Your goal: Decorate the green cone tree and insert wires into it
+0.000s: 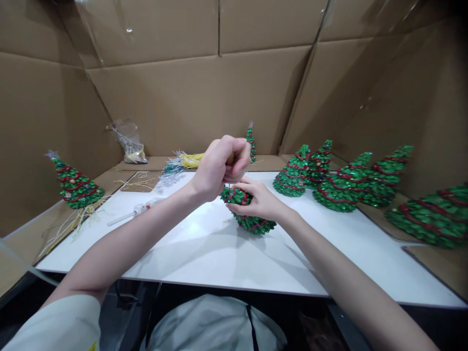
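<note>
The small green tree (248, 214) lies tilted on the white table (204, 258), near the middle. It could roll or lose beads if the grip slips. The right hand (256, 200) is clamped around it. The left hand (219, 165), just above, is closed, pinching something thin.

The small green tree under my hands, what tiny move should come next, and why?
Probably bring the left hand straight down onto the tip of the small green tree. The right hand already steadies the tree on the white table, and the left fist is pinched shut just above its top.
</note>
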Tool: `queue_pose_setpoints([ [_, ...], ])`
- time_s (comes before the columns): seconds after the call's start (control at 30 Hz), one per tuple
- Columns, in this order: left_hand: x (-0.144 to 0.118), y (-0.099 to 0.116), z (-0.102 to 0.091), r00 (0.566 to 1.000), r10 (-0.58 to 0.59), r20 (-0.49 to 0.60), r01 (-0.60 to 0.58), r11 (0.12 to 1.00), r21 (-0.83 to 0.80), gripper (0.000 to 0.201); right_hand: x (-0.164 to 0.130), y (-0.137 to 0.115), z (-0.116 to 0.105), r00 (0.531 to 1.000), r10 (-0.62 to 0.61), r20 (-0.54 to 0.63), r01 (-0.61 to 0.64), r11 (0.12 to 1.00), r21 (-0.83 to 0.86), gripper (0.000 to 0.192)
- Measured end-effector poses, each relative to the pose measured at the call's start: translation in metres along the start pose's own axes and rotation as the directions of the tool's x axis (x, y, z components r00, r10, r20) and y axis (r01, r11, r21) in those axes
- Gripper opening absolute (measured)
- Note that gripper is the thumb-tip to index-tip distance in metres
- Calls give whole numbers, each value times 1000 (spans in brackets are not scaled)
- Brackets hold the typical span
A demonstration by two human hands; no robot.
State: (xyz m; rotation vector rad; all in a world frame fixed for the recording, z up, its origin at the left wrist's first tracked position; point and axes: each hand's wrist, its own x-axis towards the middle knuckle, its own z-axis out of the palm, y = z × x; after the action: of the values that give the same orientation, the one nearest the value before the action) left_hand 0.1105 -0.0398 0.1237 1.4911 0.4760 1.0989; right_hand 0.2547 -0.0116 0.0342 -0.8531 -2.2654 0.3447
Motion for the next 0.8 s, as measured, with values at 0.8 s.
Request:
queue_pose_setpoints([
  [0.8, -21, -20, -54, 993, 119, 13, -97, 730, 676, 23, 3, 25, -15, 784, 566, -255, -131, 552, 824, 34],
])
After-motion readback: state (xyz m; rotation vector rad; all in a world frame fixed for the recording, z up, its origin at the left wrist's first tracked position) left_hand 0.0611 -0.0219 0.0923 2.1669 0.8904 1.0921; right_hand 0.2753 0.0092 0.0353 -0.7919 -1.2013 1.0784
